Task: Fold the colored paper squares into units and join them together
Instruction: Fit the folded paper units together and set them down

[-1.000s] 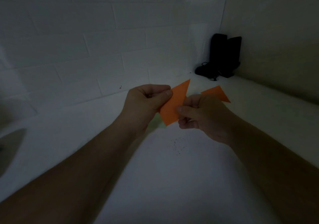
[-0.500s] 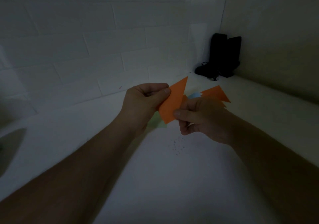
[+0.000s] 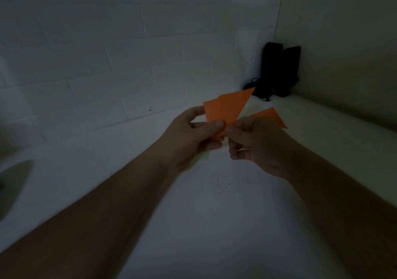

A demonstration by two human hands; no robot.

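- Head view: my left hand (image 3: 193, 137) pinches a folded orange paper unit (image 3: 225, 110), a pointed flat shape, held above the table (image 3: 214, 225).
- My right hand (image 3: 257, 147) grips a second orange unit (image 3: 270, 116), fingers closed on it.
- White matte tabletop, faint specks (image 3: 221, 182); white brick wall (image 3: 129, 59); dark objects (image 3: 279, 72) in the corner.

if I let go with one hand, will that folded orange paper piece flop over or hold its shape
The folded orange paper piece probably holds shape: its point stands straight above the left hand unsupported. It looks light, pinched only by fingertips. The right hand also touches it.
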